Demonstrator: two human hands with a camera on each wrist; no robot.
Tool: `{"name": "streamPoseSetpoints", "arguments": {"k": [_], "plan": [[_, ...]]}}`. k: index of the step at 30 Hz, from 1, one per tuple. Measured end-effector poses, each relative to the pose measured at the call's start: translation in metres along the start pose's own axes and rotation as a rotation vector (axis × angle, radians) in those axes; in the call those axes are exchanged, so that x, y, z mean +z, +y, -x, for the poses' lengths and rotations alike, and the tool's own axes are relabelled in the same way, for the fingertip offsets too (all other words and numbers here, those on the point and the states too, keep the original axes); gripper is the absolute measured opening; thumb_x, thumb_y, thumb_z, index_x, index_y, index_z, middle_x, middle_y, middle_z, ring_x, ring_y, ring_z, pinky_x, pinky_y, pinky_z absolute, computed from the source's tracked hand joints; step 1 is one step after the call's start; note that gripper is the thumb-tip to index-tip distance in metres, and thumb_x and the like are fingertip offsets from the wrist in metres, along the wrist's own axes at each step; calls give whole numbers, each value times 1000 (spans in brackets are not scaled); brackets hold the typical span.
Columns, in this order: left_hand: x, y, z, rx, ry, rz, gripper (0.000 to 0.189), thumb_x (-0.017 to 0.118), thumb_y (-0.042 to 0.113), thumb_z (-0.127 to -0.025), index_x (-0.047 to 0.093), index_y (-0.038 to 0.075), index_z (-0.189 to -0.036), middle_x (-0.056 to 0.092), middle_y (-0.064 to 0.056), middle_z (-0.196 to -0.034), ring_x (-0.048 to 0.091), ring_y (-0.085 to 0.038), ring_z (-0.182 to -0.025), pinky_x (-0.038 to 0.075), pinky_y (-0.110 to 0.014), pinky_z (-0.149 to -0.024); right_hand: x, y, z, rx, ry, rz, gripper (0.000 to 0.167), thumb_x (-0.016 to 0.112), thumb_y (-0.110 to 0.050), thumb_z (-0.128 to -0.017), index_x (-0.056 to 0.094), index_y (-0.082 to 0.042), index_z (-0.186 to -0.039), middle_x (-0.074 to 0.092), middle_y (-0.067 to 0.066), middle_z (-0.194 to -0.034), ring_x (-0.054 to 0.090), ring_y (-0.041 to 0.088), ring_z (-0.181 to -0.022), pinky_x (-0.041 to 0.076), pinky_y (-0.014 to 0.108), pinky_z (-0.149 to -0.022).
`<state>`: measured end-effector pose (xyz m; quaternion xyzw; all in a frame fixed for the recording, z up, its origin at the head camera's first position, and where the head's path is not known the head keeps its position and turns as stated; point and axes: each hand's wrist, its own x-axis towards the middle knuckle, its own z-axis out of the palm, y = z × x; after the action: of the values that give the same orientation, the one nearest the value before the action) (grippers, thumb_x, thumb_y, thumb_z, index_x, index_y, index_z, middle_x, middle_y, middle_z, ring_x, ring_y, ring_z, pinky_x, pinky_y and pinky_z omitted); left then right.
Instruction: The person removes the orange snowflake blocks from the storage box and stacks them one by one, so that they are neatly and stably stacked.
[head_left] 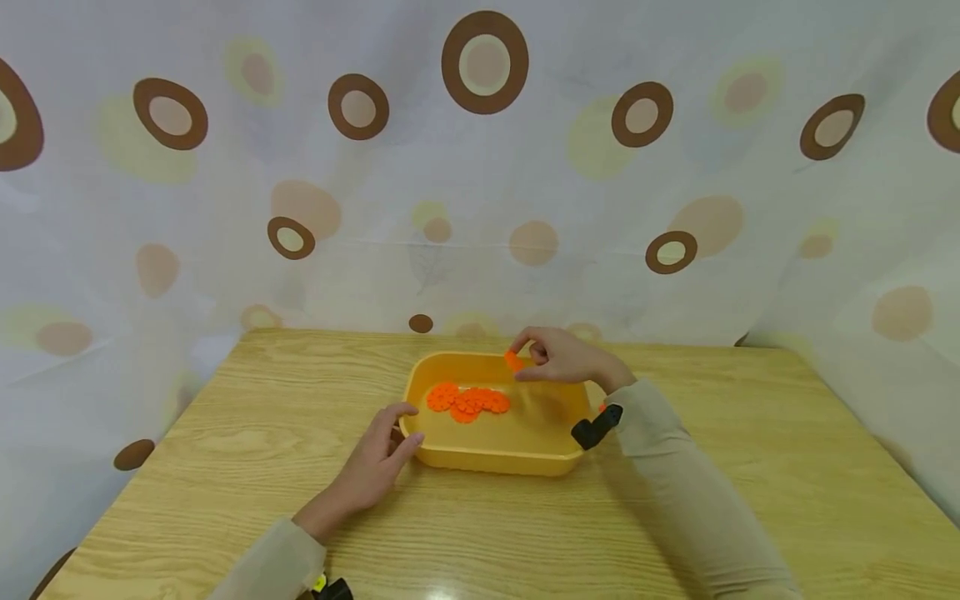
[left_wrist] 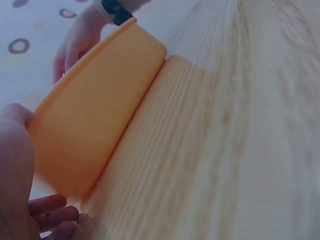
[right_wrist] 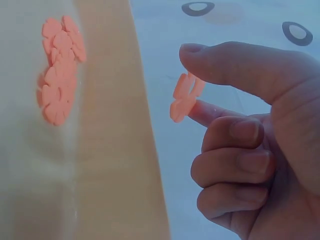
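Observation:
An orange notched plastic flower disc (right_wrist: pixel 186 95) is pinched between the thumb and index finger of my right hand (head_left: pixel 558 357), above the back rim of a yellow plastic basin (head_left: pixel 495 462). The other fingers of that hand curl into the palm. My left hand (head_left: pixel 372 462) holds the basin's left end, with thumb and index finger at the rim. In the left wrist view, more fingers of the left hand (left_wrist: pixel 17 170) sit low against the outer wall. Several similar orange discs (head_left: pixel 468 402) lie overlapping in a pile on the basin floor, left of its middle.
The basin stands on a wood-grain table (head_left: pixel 465 533) near its back edge. An orange bit (head_left: pixel 602 407) shows just right of the basin, mostly hidden by the right sleeve. Behind hangs a pale cloth (head_left: pixel 480 183) printed with brown circles. Black wrist devices (head_left: pixel 597 427) are strapped on both arms.

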<state>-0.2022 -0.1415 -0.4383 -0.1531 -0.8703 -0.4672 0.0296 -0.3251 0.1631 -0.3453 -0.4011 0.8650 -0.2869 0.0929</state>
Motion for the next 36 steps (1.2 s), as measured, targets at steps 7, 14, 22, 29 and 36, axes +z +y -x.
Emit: {"name": "streamPoseSetpoints", "arguments": {"k": [7, 14, 22, 29, 36], "plan": [[-5, 0, -1, -8, 10, -18, 38, 52, 25, -100, 43, 7, -133, 49, -9, -115, 48, -16, -88, 44, -25, -77, -4, 4, 5, 15, 6, -14, 35, 68, -21, -90, 57, -2, -118, 29, -7, -58, 25, 6, -50, 37, 25, -66], [-8, 0, -2, 22, 22, -18, 38, 52, 24, -100, 44, 5, -132, 49, -11, -113, 48, -17, -87, 44, -25, -76, -7, 7, 11, 20, 16, -66, 34, 68, -18, -91, 57, 0, -117, 29, -5, -59, 24, 5, -50, 36, 24, -64], [-7, 0, -1, 22, 4, -1, 38, 52, 23, -100, 44, 4, -132, 49, -12, -113, 47, -17, -87, 44, -25, -76, -2, 3, 23, 13, 8, -116, 35, 67, -17, -91, 55, 2, -117, 28, -6, -59, 24, 5, -51, 37, 24, -67], [-5, 3, 0, 28, -8, 40, 36, 52, 23, -100, 45, 6, -131, 48, -11, -114, 46, -16, -86, 43, -24, -74, -3, 8, 37, 45, 41, -158, 34, 67, -16, -91, 56, 2, -117, 29, -5, -60, 26, 6, -51, 36, 23, -64], [-1, 2, 0, 15, -12, 26, 36, 52, 23, -100, 45, 6, -131, 49, -11, -112, 47, -17, -86, 44, -24, -76, -5, 18, 52, 73, 89, -179, 33, 67, -13, -91, 56, 2, -118, 30, -4, -62, 27, 5, -53, 34, 23, -61]]}}
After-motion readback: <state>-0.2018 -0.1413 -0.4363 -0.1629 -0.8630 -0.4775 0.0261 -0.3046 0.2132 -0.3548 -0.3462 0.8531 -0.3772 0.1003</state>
